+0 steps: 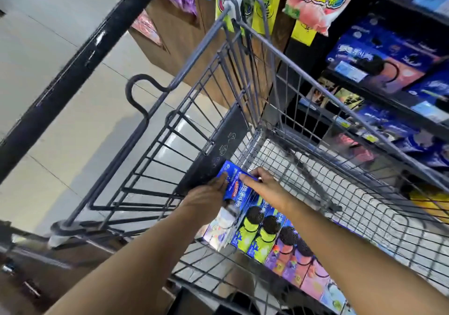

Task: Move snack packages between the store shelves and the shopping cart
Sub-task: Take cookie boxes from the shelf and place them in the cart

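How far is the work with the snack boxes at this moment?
Done: a row of snack boxes already lies in the cart. In hand: the left hand and right hand both grip a blue box at the row's end; going in or out, I cannot tell. Left: the shelves hold many packages.

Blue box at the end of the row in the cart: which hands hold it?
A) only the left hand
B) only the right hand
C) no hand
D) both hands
D: the left hand and the right hand both hold the blue box inside the shopping cart.
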The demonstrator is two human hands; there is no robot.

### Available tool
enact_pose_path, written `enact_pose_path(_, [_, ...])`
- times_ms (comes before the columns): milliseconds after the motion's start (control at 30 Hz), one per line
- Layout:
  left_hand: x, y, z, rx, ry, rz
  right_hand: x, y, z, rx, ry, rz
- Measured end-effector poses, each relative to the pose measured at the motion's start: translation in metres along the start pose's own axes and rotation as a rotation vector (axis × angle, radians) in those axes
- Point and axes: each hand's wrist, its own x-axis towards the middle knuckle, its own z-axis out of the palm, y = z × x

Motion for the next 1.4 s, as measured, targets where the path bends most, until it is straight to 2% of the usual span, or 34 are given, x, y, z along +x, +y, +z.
enact_pose_path(33, [-0.001, 0.002, -0.003, 0.044, 0.021, 0.017, -0.004, 0.000, 0.004, 0.096, -0.007, -0.010])
enact_pose_path(100, [-0.001, 0.002, -0.004, -0.037, 0.019, -0.002, -0.009, 0.007, 0.018, 0.300, -0.021, 0.017])
enact_pose_path(233, [0.001, -0.005, -0.002, -0.003, 0.031, 0.031, -0.015, 0.038, 0.054, 0.564, -0.062, 0.158])
enact_pose_path(333, [0.000, -0.013, 0.001, 0.017, 0.044, 0.067, -0.023, 0.049, 0.055, 0.654, -0.054, 0.237])
enact_pose_path(433, [-0.003, -0.008, 0.000, -0.133, 0.055, 0.014, -0.039, 0.047, 0.030, 0.584, -0.059, 0.250])
enact_pose_path(533, [-0.005, 0.021, -0.021, -0.451, 0.156, -0.172, -0.069, 0.037, -0.012, 0.489, -0.159, 0.196])
enact_pose_path(600, [-0.009, 0.053, -0.046, -0.816, 0.229, -0.226, -0.099, 0.023, -0.046, 0.442, -0.237, 0.190])
enact_pose_path(633, [-0.013, 0.071, -0.060, -1.044, 0.220, -0.226, -0.115, 0.015, -0.064, 0.418, -0.256, 0.192])
enact_pose_path(700, [-0.022, 0.107, -0.088, -1.397, 0.094, -0.175, -0.148, 0.001, -0.100, 0.395, -0.255, 0.183])
enact_pose_path(800, [-0.035, 0.157, -0.125, -1.524, -0.109, -0.030, -0.198, -0.015, -0.152, 0.402, -0.240, 0.142])
enact_pose_path(867, [-0.040, 0.187, -0.146, -1.564, -0.122, 0.046, -0.230, -0.023, -0.182, 0.399, -0.221, 0.102])
enact_pose_path(1033, [-0.060, 0.271, -0.197, -1.560, 0.032, 0.095, -0.306, -0.017, -0.243, 0.503, -0.152, -0.058])
enact_pose_path(1133, [-0.069, 0.312, -0.220, -1.650, 0.146, 0.019, -0.348, 0.008, -0.276, 0.566, -0.142, -0.071])
enact_pose_path(1267, [-0.082, 0.358, -0.242, -1.722, 0.321, -0.083, -0.397, 0.044, -0.315, 0.636, 0.000, -0.108])
enact_pose_path(1400, [-0.093, 0.401, -0.256, -1.796, 0.407, 0.013, -0.431, 0.059, -0.333, 0.779, 0.117, -0.191])
